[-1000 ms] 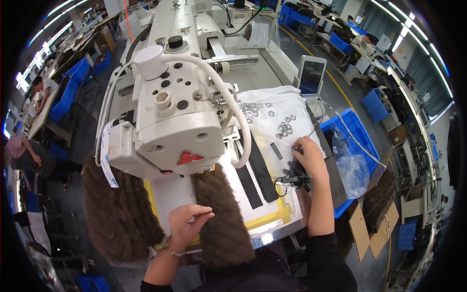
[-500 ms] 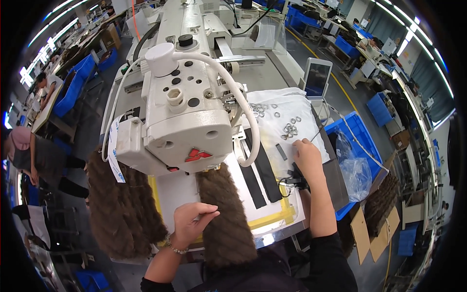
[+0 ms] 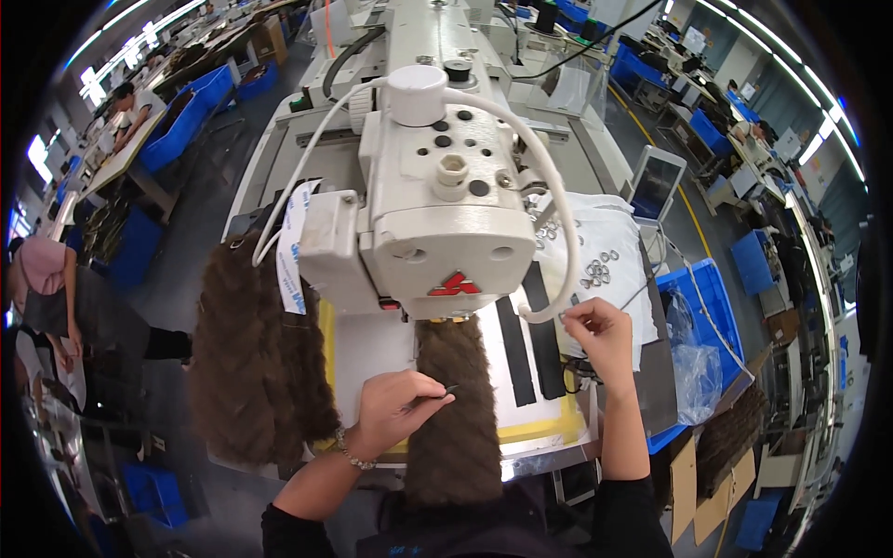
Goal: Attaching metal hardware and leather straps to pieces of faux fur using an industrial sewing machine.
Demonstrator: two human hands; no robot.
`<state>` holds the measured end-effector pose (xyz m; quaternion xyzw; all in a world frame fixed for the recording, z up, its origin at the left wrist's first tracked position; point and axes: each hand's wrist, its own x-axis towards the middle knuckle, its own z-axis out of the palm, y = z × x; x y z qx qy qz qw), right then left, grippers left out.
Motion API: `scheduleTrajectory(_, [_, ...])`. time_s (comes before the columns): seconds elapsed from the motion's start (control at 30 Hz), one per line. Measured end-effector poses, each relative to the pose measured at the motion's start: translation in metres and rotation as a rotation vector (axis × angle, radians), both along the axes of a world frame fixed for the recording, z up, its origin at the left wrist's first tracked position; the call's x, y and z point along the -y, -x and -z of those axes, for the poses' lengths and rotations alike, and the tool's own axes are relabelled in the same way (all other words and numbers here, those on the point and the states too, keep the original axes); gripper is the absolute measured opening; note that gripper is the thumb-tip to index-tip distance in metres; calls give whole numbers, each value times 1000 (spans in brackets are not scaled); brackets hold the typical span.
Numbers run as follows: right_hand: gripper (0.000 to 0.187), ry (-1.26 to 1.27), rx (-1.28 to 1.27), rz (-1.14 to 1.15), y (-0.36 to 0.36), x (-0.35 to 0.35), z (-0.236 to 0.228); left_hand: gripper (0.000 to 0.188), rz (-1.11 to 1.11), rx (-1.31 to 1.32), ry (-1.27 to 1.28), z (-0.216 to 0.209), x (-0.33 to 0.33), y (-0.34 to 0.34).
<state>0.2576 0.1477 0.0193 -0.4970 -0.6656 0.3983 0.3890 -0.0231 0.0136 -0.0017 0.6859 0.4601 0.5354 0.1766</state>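
A small, thin dark piece (image 3: 452,388) is pinched between the thumb and fingertips of the left hand (image 3: 400,407), which is held above a long strip of brown fur (image 3: 456,432). The far end of this strip is hidden by the bulky off-white sewing machine head (image 3: 451,237), and its near end is hung over the table's front edge. A beaded bracelet (image 3: 353,454) is worn on the left wrist. The right hand (image 3: 600,339) is raised near the lower part of a white cloth (image 3: 619,228), with thumb and forefinger brought close together; whether anything is gripped there cannot be told. On the cloth, small metal rings (image 3: 600,270) are scattered. Two flat black strips (image 3: 517,365) are laid side by side to the right of the fur strip, and the white work surface (image 3: 372,353) is edged with yellow tape (image 3: 535,431). At the left, a larger mass of brown fur (image 3: 244,363) is draped. At the right, a crumpled clear plastic bag (image 3: 698,372) is held in a blue plastic crate (image 3: 724,298).
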Motion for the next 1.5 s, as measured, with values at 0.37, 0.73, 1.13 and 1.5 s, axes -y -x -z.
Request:
scheduleTrajectory(0.37, [10, 471, -556, -287, 99, 69, 22, 25, -83, -52, -278, 2, 5, 3])
scheduleTrajectory(0.73, [9, 635, -701, -250, 104, 85, 29, 20, -57, -281, -362, 6, 2, 5])
scheduleTrajectory(1.13, [11, 84, -373, -292, 103, 96, 26, 19, -8, -405, -361, -1, 5, 5])
scheduleTrajectory(1.5, [28, -793, -23, -407, 98, 77, 26, 22, -44, -514, -403, -12, 10, 3])
